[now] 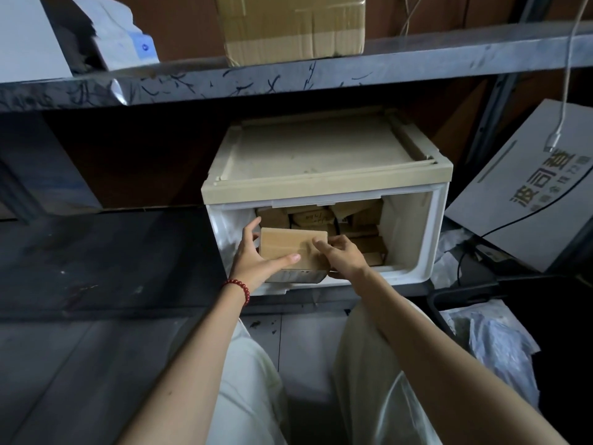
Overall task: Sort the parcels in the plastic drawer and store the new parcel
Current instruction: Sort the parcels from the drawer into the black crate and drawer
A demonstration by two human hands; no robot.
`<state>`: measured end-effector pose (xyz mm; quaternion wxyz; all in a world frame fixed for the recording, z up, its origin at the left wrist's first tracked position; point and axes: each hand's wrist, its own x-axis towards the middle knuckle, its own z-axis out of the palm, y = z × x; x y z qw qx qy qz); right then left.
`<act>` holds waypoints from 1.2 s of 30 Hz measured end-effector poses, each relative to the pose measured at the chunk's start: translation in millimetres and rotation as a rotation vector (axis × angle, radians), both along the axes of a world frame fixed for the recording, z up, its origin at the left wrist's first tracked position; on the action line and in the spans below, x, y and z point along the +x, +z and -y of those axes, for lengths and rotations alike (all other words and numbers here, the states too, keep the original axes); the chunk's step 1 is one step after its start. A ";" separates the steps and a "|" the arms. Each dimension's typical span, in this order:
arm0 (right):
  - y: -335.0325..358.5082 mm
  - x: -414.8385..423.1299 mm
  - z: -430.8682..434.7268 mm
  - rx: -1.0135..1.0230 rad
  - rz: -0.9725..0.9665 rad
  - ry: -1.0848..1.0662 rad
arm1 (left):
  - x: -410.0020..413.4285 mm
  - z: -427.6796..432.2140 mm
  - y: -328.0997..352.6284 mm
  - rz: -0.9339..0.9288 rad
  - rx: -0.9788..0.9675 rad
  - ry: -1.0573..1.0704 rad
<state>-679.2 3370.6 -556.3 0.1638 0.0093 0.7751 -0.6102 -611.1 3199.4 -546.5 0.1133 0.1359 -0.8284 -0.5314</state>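
Gripping the parcel (293, 252) between both hands (256, 258) (341, 255) (fingers curled), the person is storing it in the drawer (414, 226); sorting looks unfinished.

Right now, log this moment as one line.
step: storing parcel | left hand: grips parcel | right hand: grips parcel | drawer: open, other parcels inside

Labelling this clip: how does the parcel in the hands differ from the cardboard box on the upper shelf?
The parcel is gripped by the left hand and right hand at the plastic drawer opening; the cardboard box sits untouched on the upper shelf. The parcel looks smaller and smooth; the cardboard box looks larger, creased and taped. Both are brown cardboard.
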 end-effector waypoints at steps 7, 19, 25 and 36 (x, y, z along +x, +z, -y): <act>0.9 -2.8 -5.5 0.050 -0.035 0.032 | -6.1 0.6 -5.2 0.021 -0.013 -0.022; 1.7 -10.7 -18.4 -0.074 -0.014 -0.057 | -12.5 -12.8 -16.3 0.107 -0.074 -0.165; 1.6 -13.4 -19.9 -0.111 -0.022 -0.053 | -20.6 -14.9 -33.9 0.205 -0.223 -0.149; 0.4 -17.9 -15.5 -0.148 0.119 -0.171 | -21.1 -33.3 -22.0 0.237 -0.004 -0.058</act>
